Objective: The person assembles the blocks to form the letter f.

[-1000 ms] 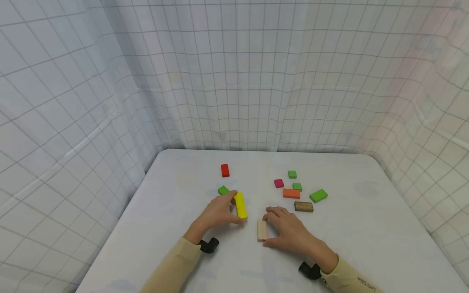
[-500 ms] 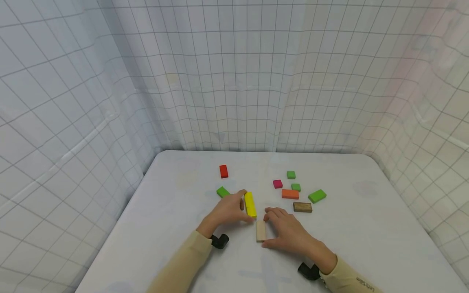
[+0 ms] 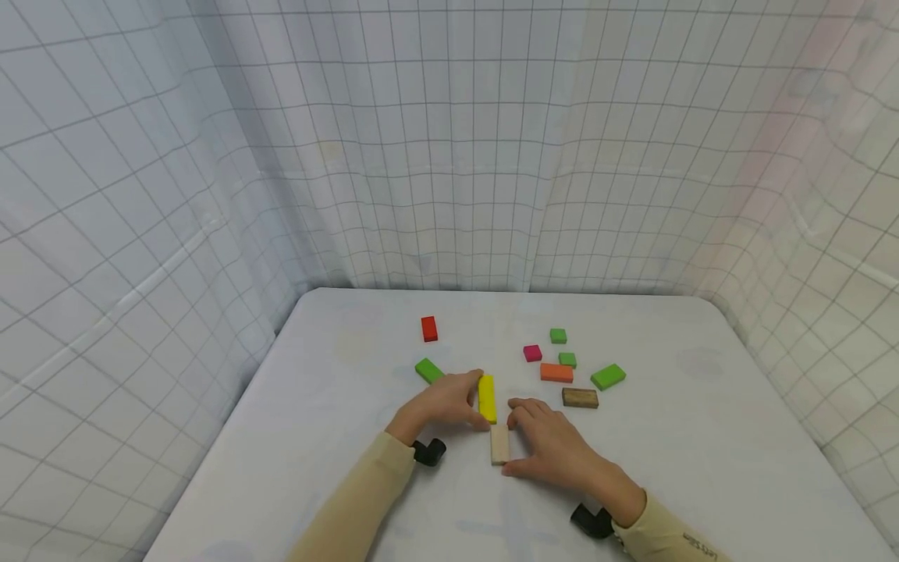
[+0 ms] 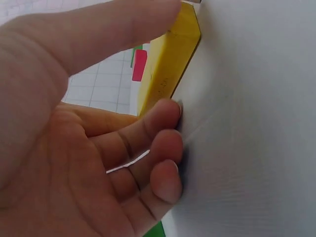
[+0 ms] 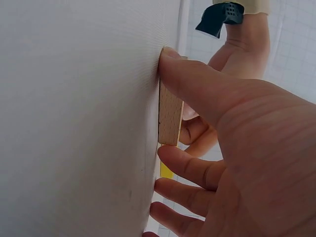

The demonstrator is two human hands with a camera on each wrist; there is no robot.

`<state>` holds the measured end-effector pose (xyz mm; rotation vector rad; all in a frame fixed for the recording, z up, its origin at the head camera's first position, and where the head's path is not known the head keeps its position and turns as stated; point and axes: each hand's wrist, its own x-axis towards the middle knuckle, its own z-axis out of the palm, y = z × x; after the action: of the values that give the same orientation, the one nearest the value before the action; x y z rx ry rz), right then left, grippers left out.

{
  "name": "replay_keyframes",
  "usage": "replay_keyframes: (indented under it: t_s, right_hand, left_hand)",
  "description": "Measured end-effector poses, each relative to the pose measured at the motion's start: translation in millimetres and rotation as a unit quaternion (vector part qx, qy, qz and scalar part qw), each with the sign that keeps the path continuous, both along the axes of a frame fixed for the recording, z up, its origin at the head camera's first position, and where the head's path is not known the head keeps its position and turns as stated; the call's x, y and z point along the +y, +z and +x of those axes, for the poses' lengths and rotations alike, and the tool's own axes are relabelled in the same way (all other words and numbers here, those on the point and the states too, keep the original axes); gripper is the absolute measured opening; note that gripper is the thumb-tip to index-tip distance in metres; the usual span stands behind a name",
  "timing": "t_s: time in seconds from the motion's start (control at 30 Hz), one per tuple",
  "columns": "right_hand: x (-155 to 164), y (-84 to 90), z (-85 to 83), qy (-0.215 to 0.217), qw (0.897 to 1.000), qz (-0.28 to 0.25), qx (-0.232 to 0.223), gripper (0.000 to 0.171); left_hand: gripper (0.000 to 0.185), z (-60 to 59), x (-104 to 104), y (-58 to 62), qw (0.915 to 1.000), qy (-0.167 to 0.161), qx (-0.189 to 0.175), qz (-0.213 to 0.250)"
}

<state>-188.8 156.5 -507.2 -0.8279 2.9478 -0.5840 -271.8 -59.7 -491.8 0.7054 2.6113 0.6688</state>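
Observation:
My left hand [image 3: 448, 400] pinches a yellow block [image 3: 488, 400] lengthwise, thumb at its near end and index finger at its far end. In the left wrist view the yellow block [image 4: 170, 69] lies along the table surface, with the other fingers curled beside it. A pale wooden block [image 3: 499, 445] lies just nearer to me, its far end right at the yellow block's near end. My right hand [image 3: 556, 446] holds this wooden block by its two ends; the right wrist view shows the thumb and index finger on the wood [image 5: 170, 113].
A green block [image 3: 429, 371] lies just beyond my left hand, with a red block [image 3: 429, 329] farther back. Right of centre are an orange block [image 3: 556, 373], a brown wooden block [image 3: 580, 398], a pink cube [image 3: 532, 353], another green block [image 3: 608, 377] and two small green ones [image 3: 558, 336].
My left hand has carried the yellow block to the right and turned it straighter, bringing it into line with the pale wooden block. The right hand has stayed nearly still.

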Motion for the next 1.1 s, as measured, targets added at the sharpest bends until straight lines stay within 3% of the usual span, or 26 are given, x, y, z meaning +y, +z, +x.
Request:
replay_keyframes:
  t_s: [0.2, 0.43, 0.77, 1.1]
  right_hand:
    - [-1, 2.9, 1.2, -0.008, 1.0, 0.001, -0.01, 0.058]
    - [-2, 3.0, 1.4, -0.007, 1.0, 0.003, -0.013, 0.058]
    - [-1, 2.7, 0.0, -0.01, 1.0, 0.012, -0.009, 0.059]
    - [-2, 3.4, 2.0, -0.01, 1.0, 0.01, -0.013, 0.059]
  left_hand:
    - [0.085, 1.1, 0, 1.8, 0.9984, -0.009, -0.032, 0.045]
    - [0.083, 4.7, 3, -2.9, 0.9954, 0.008, -0.066, 0.069]
    - [0.085, 10.3, 8, -1.4, 0.9787, 0.056, -0.15, 0.129]
    - [0.086, 10.5, 10, -4.6, 0.9677, 0.043, -0.182, 0.169]
